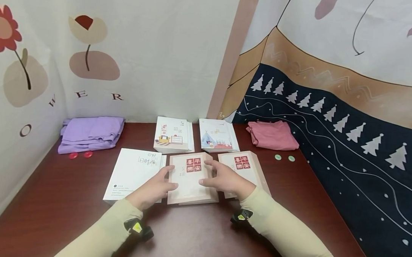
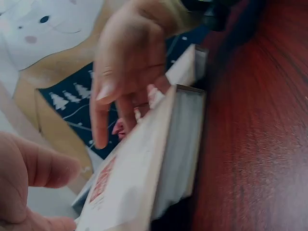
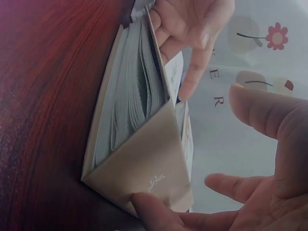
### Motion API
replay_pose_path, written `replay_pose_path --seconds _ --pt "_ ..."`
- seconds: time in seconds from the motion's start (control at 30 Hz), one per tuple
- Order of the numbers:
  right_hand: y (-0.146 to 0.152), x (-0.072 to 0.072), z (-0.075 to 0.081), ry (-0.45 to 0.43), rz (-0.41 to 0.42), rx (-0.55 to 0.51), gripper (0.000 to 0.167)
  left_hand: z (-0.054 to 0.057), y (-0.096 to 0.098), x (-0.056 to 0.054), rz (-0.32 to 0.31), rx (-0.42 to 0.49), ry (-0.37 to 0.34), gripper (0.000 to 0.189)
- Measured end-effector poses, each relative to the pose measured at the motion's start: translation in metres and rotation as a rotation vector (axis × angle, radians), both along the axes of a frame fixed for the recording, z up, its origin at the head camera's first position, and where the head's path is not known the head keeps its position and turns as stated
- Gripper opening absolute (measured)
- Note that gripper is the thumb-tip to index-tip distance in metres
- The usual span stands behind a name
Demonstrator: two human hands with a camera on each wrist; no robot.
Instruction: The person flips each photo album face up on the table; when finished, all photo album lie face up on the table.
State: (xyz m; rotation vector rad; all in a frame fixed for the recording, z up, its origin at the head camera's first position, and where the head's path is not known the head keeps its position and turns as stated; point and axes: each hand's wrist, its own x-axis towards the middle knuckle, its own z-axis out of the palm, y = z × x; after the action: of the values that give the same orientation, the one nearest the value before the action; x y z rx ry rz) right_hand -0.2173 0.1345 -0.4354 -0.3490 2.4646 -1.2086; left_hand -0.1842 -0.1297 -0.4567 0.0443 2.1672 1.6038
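A cream album [image 1: 187,188] with red square characters lies on the table between both hands. My left hand [image 1: 152,189] is at its left edge, fingers spread; in the right wrist view the left fingers are right beside the cover. My right hand [image 1: 224,178] reaches over the album's right side with thumb and fingers apart, and in the right wrist view one fingertip [image 3: 144,202] rests against its plain tan side. The thick pages [image 3: 130,91] show between the covers. A matching cream album [image 1: 252,173] lies to the right, partly behind the right hand. A white album [image 1: 129,171] lies left.
Two white illustrated albums [image 1: 173,135] lie at the back of the brown table [image 1: 188,233]. A folded purple cloth [image 1: 91,132] with red buttons [image 1: 88,154] is at the left, a pink cloth [image 1: 274,134] with green buttons [image 1: 278,157] at the right. Printed curtains hang behind.
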Motion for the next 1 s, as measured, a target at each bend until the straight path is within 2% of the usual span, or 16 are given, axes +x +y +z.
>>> replay_pose_path --seconds 0.3,0.53,0.8,1.0 --pt "-0.0010 -0.0015 0.0007 0.037 0.023 0.033 0.072 -0.0040 0.0066 -0.0076 -0.006 0.011 -0.036 0.082" --pt "-0.0024 0.0001 0.0013 0.037 0.007 0.016 0.072 0.0006 0.0108 -0.0049 0.026 -0.021 0.016 0.084" --pt "-0.0031 0.0025 0.0005 0.044 0.007 0.058 0.069 -0.0062 0.0111 -0.0066 0.054 0.005 0.024 0.081" --pt "-0.0046 0.0030 -0.0028 0.026 -0.007 0.096 0.066 -0.0069 0.0108 -0.0038 0.045 0.022 0.049 0.081"
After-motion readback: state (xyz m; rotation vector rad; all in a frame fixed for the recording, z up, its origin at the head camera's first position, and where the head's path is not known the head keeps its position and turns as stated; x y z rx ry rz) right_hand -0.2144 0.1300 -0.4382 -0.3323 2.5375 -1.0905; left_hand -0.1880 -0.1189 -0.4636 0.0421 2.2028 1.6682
